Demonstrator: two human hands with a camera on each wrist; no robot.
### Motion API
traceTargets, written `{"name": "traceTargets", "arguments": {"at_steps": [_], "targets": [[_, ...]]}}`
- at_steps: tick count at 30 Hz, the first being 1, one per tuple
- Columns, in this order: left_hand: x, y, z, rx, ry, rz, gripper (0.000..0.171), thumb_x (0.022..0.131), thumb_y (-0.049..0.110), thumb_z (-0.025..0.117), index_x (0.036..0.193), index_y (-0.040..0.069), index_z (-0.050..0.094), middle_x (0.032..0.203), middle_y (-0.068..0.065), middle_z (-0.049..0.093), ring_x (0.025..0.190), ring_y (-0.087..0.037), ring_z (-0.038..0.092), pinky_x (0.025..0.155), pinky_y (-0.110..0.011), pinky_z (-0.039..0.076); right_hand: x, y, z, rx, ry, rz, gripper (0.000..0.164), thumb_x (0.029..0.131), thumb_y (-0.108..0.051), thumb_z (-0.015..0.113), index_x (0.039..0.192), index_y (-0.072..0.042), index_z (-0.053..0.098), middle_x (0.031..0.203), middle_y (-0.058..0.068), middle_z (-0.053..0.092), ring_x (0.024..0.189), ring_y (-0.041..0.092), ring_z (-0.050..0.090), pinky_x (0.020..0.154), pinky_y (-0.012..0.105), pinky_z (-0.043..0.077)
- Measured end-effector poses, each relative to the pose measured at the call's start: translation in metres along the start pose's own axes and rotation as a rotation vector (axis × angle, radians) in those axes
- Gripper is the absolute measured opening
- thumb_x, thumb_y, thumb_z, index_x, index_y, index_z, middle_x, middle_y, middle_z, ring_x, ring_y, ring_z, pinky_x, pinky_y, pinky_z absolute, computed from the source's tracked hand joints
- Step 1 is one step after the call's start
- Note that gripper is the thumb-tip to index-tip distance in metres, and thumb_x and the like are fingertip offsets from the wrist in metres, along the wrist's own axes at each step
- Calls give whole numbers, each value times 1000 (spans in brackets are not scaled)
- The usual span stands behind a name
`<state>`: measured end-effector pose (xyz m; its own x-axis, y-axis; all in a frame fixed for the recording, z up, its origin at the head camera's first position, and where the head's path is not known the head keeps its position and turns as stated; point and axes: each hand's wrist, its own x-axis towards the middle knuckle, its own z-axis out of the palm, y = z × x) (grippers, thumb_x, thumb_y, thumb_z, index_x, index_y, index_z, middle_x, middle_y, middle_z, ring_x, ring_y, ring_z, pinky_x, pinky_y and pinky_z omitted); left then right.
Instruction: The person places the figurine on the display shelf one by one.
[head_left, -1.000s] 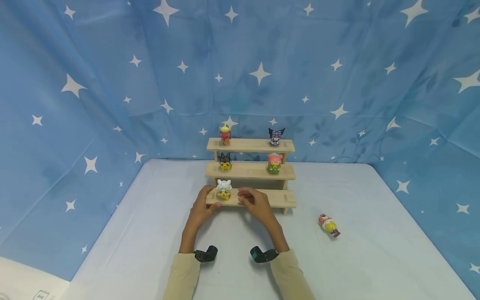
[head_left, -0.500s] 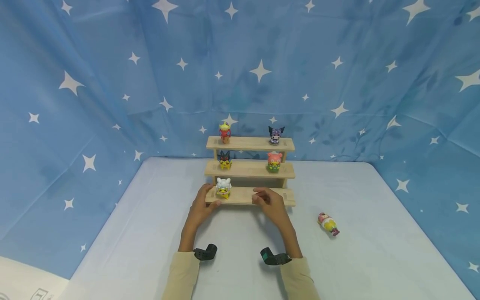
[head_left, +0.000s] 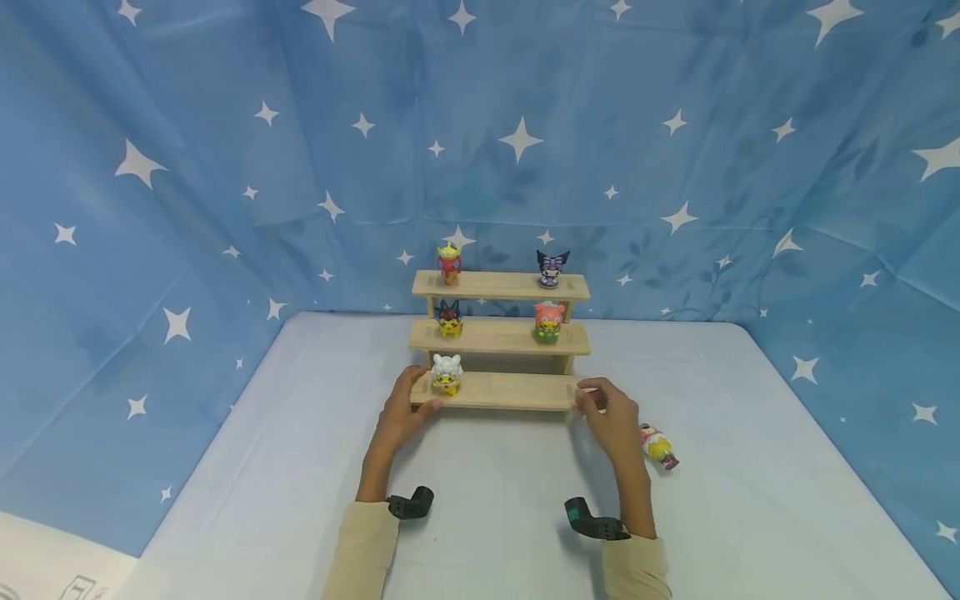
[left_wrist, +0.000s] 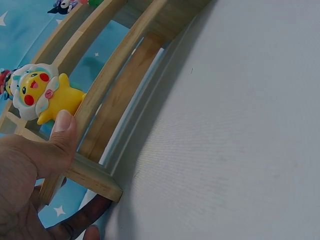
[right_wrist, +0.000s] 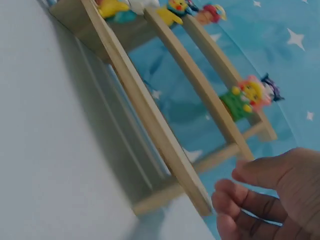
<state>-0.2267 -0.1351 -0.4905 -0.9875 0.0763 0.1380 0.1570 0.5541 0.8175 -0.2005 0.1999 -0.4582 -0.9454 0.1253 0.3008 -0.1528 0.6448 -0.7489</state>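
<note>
A three-tier wooden display shelf [head_left: 510,392] stands at the back of the table. My left hand [head_left: 397,421] grips the left end of its bottom tier, the thumb at the front edge and fingers round the end, as the left wrist view shows. Just beside that thumb stands a yellow figurine in a white hood [head_left: 447,375]. My right hand [head_left: 611,417] is at the right end of the bottom tier, fingers loosely bent and holding nothing; whether it touches the wood I cannot tell. Partly behind the right hand, a figurine with a yellow middle [head_left: 659,448] lies on the table.
On the middle tier are a black-eared yellow figurine [head_left: 450,319] and a pink-hooded figurine [head_left: 548,322]. A red figurine [head_left: 450,264] and a black-and-purple figurine [head_left: 551,269] stand on the top tier. A blue star-patterned curtain [head_left: 337,167] hangs behind the white table [head_left: 480,517].
My right hand has moved right along the bottom tier, from near the white-hooded figurine to the tier's right end. The left hand has stayed at the left end.
</note>
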Motion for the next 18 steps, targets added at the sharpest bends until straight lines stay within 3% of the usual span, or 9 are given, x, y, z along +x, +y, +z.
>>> {"name": "traceTargets", "arguments": {"at_steps": [4,7,14,16,18], "targets": [[0,2,-1,-16,-4,-19,69,89,24,71,146,7,36,156,-19,32,145,-42,29,113,-62,27,-2,5,-21,-143,74,90,21,96,-14,62,111,0,66,95,22,72,87,36,70,72,45,55],[-1,2,-2,-19,-3,-28,68,89,22,71,146,8,36,156,-18,32,145,-41,29,113,-62,26,-6,8,-34,-213,128,154,23,95,-14,61,112,1,66,102,24,71,95,40,68,79,52,53],[1,1,-1,-31,-5,-10,69,89,23,71,146,6,36,156,-20,30,146,-42,26,115,-60,24,-16,21,-58,-315,130,315,29,95,-15,60,115,6,62,114,31,64,105,49,59,79,56,50],[1,0,-1,-38,-10,-14,69,89,21,71,146,5,35,157,-20,29,147,-41,25,116,-59,23,-18,25,-65,-328,112,372,31,96,-17,59,117,6,61,115,31,63,102,48,60,74,53,51],[1,-1,0,-41,-14,-23,70,89,19,71,147,5,34,158,-19,29,147,-40,25,117,-57,23,-20,30,-70,-321,77,429,34,97,-19,57,119,6,59,116,32,62,89,43,64,65,47,51]]}}
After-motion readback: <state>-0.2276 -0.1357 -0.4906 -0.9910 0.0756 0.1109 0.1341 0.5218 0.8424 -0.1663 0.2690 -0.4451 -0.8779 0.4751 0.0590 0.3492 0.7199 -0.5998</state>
